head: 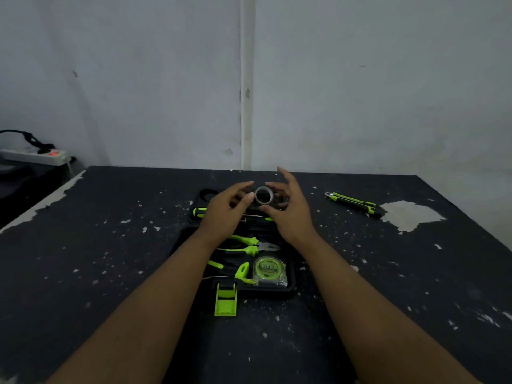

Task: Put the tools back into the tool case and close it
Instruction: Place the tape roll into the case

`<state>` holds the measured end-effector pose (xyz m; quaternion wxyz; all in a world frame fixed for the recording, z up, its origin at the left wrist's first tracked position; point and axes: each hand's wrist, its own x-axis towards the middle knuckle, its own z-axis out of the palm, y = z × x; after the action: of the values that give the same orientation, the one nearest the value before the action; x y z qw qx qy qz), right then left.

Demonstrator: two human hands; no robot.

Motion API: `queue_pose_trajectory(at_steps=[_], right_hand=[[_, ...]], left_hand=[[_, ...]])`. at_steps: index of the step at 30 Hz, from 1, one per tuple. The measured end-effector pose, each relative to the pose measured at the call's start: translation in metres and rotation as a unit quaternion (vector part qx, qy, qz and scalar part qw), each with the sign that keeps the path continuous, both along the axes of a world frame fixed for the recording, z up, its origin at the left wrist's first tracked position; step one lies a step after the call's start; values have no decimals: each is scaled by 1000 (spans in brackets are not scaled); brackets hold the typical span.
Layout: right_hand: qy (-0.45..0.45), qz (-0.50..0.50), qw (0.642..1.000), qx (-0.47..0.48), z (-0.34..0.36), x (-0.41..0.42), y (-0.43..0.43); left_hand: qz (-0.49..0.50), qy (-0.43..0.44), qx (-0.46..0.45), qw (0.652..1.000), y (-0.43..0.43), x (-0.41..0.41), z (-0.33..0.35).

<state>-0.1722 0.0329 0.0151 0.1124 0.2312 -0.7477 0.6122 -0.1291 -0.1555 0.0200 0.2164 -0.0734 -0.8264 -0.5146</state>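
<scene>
An open black tool case [291, 275] lies in the middle of a dark, paint-flecked table [110, 259], its green latch [225, 299] sticking out toward the viewer. In the near half lie green-handled pliers [249, 245], set crosswise with the nose pointing right, and below them a green and clear tape measure [270, 270] beside a green-and-black handled tool [230, 268]. In the far half a screwdriver [199, 212] lies crosswise, its green handle to the left, partly hidden by the hands.

Above the far half, both hands meet at a grey roll of tape [263, 195]. The roll is held on edge, its round hole facing the viewer. The left hand [225, 214] curls its thumb and fingers against the roll's left side. The right hand [288, 214] pinches the right side between thumb and forefinger, with its outer fingers spread and raised.

A green-and-black utility knife [353, 205] lies on the table well to the right of the case, slanting from far left to near right.
</scene>
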Motion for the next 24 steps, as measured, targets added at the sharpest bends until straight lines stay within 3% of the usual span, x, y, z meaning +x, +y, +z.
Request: queue_pose_trajectory(at_steps=[8, 12, 18, 24], right_hand=[[15, 17, 1000, 16, 24, 10, -20], [23, 16, 996, 90, 30, 16, -39], [19, -5, 952, 307, 12, 11, -53], [22, -29, 943, 332, 2, 4, -53]], left_hand=[[11, -36, 91, 995, -17, 6, 26], [77, -40, 109, 990, -41, 10, 29], [236, -27, 31, 971, -79, 10, 17], [280, -34, 29, 959, -92, 5, 8]])
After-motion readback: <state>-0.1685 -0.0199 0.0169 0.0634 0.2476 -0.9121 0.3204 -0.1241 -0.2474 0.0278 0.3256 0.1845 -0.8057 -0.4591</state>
